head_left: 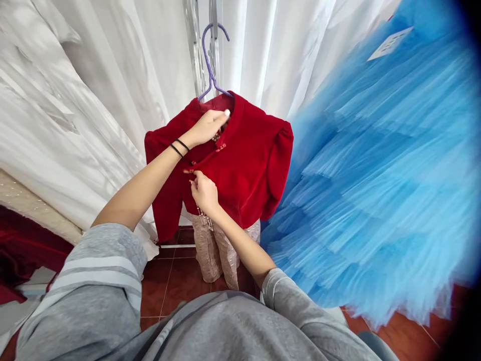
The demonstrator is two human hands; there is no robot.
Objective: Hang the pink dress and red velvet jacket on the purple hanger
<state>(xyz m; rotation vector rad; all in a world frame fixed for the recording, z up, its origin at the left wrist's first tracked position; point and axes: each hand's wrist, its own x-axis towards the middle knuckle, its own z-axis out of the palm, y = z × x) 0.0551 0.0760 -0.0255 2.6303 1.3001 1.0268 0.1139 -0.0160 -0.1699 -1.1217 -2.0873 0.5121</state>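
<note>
A red velvet jacket (244, 165) with small knot-like fasteners down its front hangs on a purple hanger (208, 60). My left hand (208, 125) is at the neck opening, its fingers closed round the collar edge and partly hidden by the cloth, thumb on top. Lower down, my right hand (205, 192) pinches the jacket's front edge beside a fastener (188, 171). Below the jacket's hem shows pale pink, shiny fabric (208, 250) with strings of beads (205, 219); beads also glint inside the collar.
A full blue tulle gown (383, 175) with a tag (391, 44) fills the right side. White gowns (93, 90) hang at the left, near a metal rack post (214, 45). Dark red cloth (26, 245) lies at the far left above the tiled floor (184, 281).
</note>
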